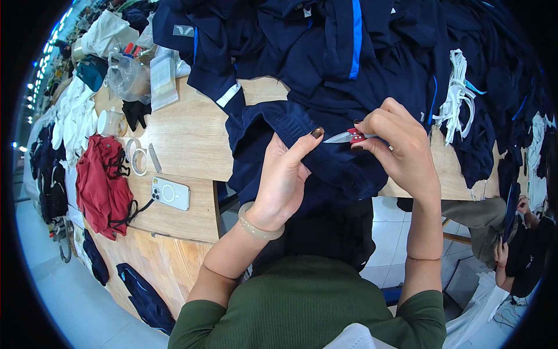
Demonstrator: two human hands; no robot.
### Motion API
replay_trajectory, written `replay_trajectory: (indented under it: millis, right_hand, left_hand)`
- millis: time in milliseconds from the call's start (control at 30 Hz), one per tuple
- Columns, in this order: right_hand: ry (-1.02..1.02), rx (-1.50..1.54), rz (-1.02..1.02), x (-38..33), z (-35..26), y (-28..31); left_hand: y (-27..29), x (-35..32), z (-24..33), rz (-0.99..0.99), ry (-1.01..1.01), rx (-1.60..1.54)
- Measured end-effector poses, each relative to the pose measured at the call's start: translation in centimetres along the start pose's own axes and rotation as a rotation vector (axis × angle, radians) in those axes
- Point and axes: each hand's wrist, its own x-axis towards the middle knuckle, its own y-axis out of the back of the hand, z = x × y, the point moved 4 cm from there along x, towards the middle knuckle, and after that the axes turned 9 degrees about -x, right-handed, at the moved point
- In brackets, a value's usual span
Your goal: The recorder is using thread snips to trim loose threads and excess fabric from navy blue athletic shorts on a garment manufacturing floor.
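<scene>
The left hand (286, 174) grips a fold of the navy garment (302, 139), thumb on top with the nail pressed against the cloth and fingers closed underneath. The right hand (400, 145) is closed around small thread snips (349, 137) with a red handle; the metal tip points left and meets the fabric just beside the left thumb. The garment hangs over the near edge of the wooden worktop (186, 134) and runs up into a heap of navy clothing with blue stripes (349, 41) behind it.

A pale bangle (258, 224) sits on the left wrist. To the left on the worktop lie a white phone (170, 193), a red garment with black straps (102, 180), a tape roll (137, 161) and a white cup (109, 123). A bundle of white cords (456, 96) rests on the pile at the right. Another person's hand (500, 253) shows at the lower right, well apart from the work
</scene>
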Motion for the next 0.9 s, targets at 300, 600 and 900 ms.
replay_trajectory:
  millis: [300,600,900]
  right_hand:
    - [-0.009,0.015,-0.02,-0.16,0.12,-0.34]
    - [-0.029,0.046,-0.012,-0.22,0.23,-0.38]
    - [-0.064,0.06,0.015,-0.9,0.65,-0.28]
  left_hand:
    - [0.27,0.25,-0.34,-0.015,0.011,-0.031]
    - [0.35,0.39,-0.45,-0.019,0.02,-0.03]
    - [0.87,0.51,-0.58,-0.047,0.025,-0.036]
